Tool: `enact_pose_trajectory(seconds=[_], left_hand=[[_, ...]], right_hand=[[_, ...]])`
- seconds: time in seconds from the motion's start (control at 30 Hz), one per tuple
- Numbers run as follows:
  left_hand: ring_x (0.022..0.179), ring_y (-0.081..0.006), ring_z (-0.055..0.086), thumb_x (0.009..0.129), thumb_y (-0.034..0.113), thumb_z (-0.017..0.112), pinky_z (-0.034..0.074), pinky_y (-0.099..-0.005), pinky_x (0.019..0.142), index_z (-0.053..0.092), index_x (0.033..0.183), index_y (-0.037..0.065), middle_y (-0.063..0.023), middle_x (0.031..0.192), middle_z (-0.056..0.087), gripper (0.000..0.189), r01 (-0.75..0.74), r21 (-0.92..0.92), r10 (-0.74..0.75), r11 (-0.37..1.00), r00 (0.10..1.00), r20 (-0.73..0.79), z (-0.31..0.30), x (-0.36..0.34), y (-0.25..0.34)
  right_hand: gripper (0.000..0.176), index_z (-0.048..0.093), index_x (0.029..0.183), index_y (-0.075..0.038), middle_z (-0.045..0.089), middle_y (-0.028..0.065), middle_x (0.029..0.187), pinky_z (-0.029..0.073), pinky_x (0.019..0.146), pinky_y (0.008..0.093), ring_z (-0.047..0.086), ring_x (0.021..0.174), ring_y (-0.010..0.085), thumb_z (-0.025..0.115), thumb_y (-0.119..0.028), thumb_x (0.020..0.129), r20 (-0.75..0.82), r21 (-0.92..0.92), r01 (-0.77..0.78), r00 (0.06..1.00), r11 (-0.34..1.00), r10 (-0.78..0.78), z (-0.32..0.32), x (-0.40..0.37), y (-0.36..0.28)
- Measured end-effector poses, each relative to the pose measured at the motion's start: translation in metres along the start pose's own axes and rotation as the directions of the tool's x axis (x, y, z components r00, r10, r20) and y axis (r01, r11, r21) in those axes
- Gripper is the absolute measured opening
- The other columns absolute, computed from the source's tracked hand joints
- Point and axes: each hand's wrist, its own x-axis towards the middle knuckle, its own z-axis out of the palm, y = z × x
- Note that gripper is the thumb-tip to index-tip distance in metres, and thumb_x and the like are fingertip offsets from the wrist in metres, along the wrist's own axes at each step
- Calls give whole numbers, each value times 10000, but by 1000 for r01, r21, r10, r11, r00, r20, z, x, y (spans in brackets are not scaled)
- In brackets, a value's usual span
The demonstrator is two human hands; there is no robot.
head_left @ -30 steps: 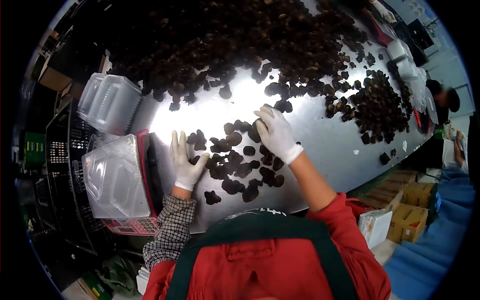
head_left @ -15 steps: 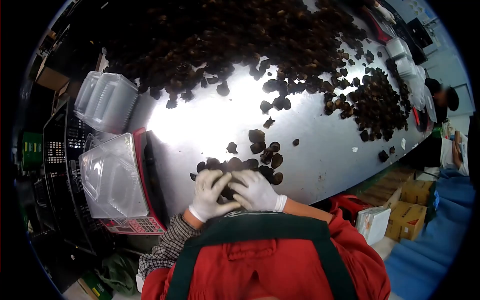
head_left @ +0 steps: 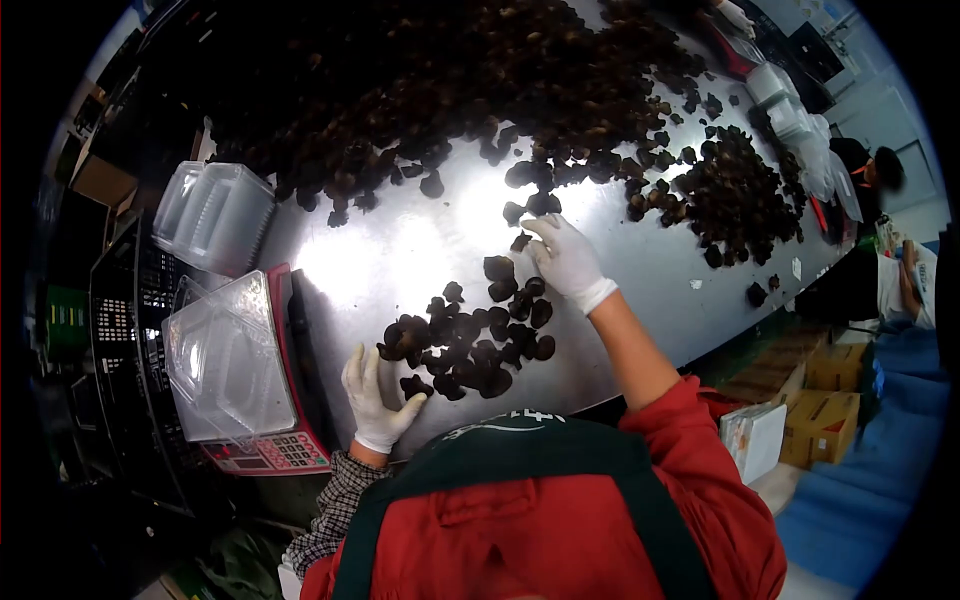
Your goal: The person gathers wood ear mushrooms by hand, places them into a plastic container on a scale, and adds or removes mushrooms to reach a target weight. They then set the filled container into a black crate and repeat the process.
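Note:
My left hand (head_left: 378,405), in a white glove, rests on the metal table with fingers stretched and thumb spread. It is beside a loose cluster of dark brown mushroom caps (head_left: 455,335) and holds nothing. Farther out, my right hand (head_left: 567,262), also gloved, reaches forward with thumb and fingers apart. Its fingertips are next to a small dark cap (head_left: 521,242) and just below another cap (head_left: 543,204); whether they touch cannot be made out.
A large heap of caps (head_left: 430,90) covers the far table, with a smaller pile (head_left: 740,195) at right. On the left are a red-edged scale (head_left: 275,452), a clear plastic lid (head_left: 235,355) on it, and stacked clear trays (head_left: 215,215). A co-worker's gloved hand (head_left: 737,17) shows at top right.
My hands have parted from over the near cluster. The right has moved forward and right, the left outward to the left. The near caps now lie uncovered and more spread out.

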Motion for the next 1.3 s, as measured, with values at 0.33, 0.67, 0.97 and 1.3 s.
enact_pose_trajectory(seconds=[0.33,0.67,0.97,1.3], left_hand=[[1306,-425,302,647,413,799,279,-490,1057,322,1393,16,-292,1434,264,969,77,-27,-77,997,997,15,16,-8,-8],[1330,-428,263,611,404,822,240,-489,1094,246,1427,22,-282,1454,233,1068,44,-22,-40,999,989,144,13,-1,-3],[1343,-421,238,582,481,827,240,-483,1106,175,1454,14,-264,1456,214,1184,-21,-145,45,989,985,164,16,1,21],[1371,-470,137,551,589,805,149,-532,1119,83,1447,-36,-348,1455,117,1309,32,88,-57,996,954,294,2,-18,6]], right_hand=[[141,646,866,-57,608,115,902,489,765,365,604,824,302,597,-186,835,100,100,-232,970,967,223,15,-13,31],[453,541,1220,-106,562,134,1013,504,769,394,593,893,305,639,-262,806,108,-92,-98,988,991,107,21,-58,-7],[416,571,1178,-45,569,186,1054,505,791,402,598,905,343,621,-260,826,203,126,22,978,992,-48,14,-87,-47],[494,490,1248,23,479,250,1267,365,1008,449,440,1184,407,625,-203,830,65,-141,69,996,988,-60,-15,-103,36]])
